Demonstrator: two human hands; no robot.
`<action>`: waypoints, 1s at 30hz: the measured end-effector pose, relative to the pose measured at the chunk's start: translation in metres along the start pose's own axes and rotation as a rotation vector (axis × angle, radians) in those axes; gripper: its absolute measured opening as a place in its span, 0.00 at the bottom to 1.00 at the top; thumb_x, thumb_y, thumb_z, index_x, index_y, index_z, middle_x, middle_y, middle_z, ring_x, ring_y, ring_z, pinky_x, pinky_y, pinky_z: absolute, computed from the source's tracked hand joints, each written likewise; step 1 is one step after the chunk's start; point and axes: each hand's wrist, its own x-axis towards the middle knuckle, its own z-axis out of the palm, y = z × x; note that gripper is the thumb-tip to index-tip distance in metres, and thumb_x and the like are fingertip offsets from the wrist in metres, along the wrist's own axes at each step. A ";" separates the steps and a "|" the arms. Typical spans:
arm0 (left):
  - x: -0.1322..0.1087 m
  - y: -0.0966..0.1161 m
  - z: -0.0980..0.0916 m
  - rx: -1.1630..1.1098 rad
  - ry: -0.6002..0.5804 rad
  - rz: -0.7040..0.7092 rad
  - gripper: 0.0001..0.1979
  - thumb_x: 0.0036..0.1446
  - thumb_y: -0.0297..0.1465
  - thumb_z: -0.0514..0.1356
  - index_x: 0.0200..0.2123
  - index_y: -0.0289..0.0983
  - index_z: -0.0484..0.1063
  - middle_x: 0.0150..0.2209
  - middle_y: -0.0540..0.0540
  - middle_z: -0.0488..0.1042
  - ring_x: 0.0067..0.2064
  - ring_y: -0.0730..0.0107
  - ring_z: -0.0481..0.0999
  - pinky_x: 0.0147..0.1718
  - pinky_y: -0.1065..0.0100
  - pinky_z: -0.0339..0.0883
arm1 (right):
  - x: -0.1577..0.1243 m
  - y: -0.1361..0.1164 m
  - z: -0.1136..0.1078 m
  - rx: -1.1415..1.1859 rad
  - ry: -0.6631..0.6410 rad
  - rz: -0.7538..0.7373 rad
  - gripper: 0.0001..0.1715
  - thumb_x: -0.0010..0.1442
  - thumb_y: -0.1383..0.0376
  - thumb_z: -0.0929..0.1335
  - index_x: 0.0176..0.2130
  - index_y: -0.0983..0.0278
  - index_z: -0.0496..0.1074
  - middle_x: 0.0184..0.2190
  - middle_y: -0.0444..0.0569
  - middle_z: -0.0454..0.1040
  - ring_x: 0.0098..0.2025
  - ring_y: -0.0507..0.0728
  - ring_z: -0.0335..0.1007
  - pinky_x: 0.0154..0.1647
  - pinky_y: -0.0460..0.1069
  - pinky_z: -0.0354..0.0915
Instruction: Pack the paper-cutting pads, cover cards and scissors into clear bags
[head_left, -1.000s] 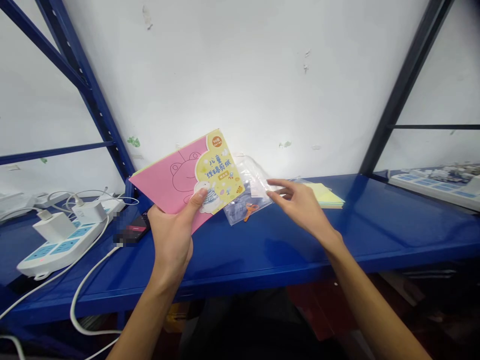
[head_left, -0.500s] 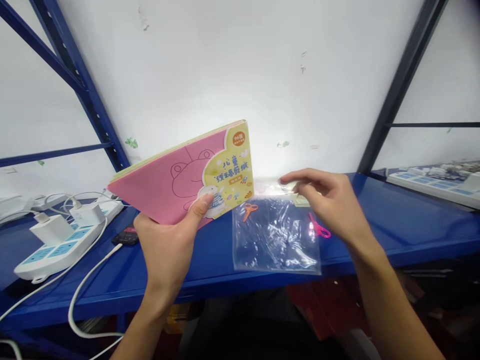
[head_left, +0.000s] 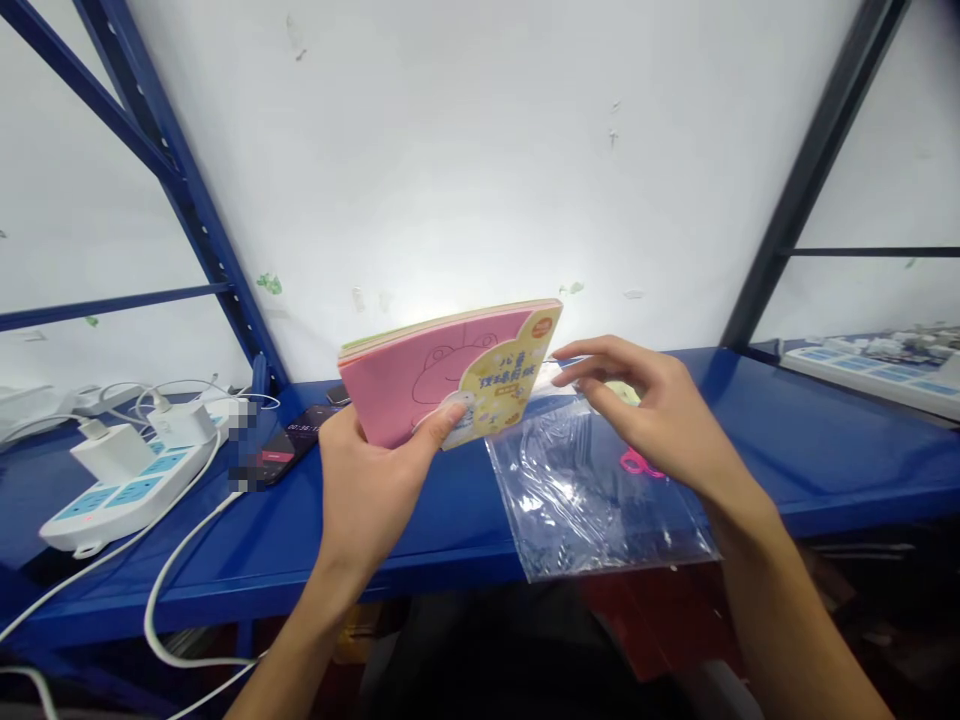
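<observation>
Our left hand (head_left: pixel 367 490) clamps the pink-and-yellow paper booklet (head_left: pixel 450 380) at centre frame, while our right hand (head_left: pixel 652 410), apart from it, has shifted the clear plastic zip bag (head_left: pixel 592 500) toward the lower right, its grip unclear.

The left hand (head_left: pixel 375 480) holds a craft paper booklet (head_left: pixel 450 375) above a steel shelf (head_left: pixel 825 440), which stands against a wall (head_left: pixel 480 150). To its right, the right hand (head_left: pixel 645 400) is at the top of a plastic bag (head_left: pixel 592 500), whose lower corner reaches past the shelf's front edge; whether the fingers (head_left: pixel 600 375) pinch it is hard to tell. Scissors (head_left: pixel 636 462) lie in the bag, just below the right hand. Left of the booklet, a phone (head_left: pixel 289 440) lies beside a power strip (head_left: pixel 127 495) carrying a charger (head_left: pixel 112 452). A second power strip (head_left: pixel 870 372) sits at the shelf's far right.
</observation>
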 end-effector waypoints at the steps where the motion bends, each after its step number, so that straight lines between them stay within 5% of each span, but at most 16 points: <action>1: 0.000 -0.001 0.001 -0.006 -0.020 -0.008 0.16 0.51 0.37 0.74 0.41 0.36 0.84 0.39 0.46 0.87 0.40 0.55 0.86 0.36 0.64 0.82 | 0.000 0.001 0.000 0.015 0.001 -0.003 0.20 0.61 0.72 0.68 0.50 0.56 0.78 0.40 0.45 0.84 0.47 0.61 0.81 0.49 0.57 0.72; 10: 0.003 -0.003 -0.003 -0.033 -0.168 -0.044 0.14 0.51 0.39 0.74 0.39 0.38 0.85 0.39 0.47 0.87 0.41 0.56 0.86 0.38 0.64 0.81 | 0.004 0.010 0.000 0.198 -0.001 0.045 0.16 0.62 0.63 0.74 0.50 0.58 0.78 0.45 0.49 0.84 0.49 0.62 0.81 0.52 0.59 0.75; 15: 0.007 -0.010 -0.005 -0.161 -0.243 -0.175 0.19 0.49 0.40 0.75 0.44 0.38 0.85 0.43 0.44 0.86 0.43 0.53 0.85 0.40 0.61 0.82 | 0.006 0.011 -0.006 0.245 -0.141 0.131 0.13 0.61 0.59 0.75 0.46 0.59 0.81 0.44 0.51 0.85 0.49 0.64 0.82 0.55 0.61 0.76; 20: 0.007 -0.018 -0.003 -0.294 -0.224 -0.250 0.24 0.47 0.38 0.76 0.47 0.36 0.83 0.43 0.40 0.85 0.44 0.51 0.85 0.39 0.59 0.83 | 0.006 0.012 -0.008 0.320 -0.221 0.185 0.16 0.60 0.57 0.76 0.47 0.59 0.80 0.42 0.51 0.85 0.48 0.64 0.83 0.51 0.60 0.77; 30: 0.007 -0.014 -0.003 -0.393 -0.368 -0.353 0.23 0.47 0.36 0.76 0.46 0.34 0.83 0.45 0.37 0.85 0.44 0.48 0.86 0.43 0.54 0.83 | 0.006 0.009 -0.007 0.335 -0.226 0.206 0.15 0.61 0.54 0.75 0.44 0.60 0.82 0.43 0.52 0.85 0.45 0.64 0.83 0.49 0.60 0.77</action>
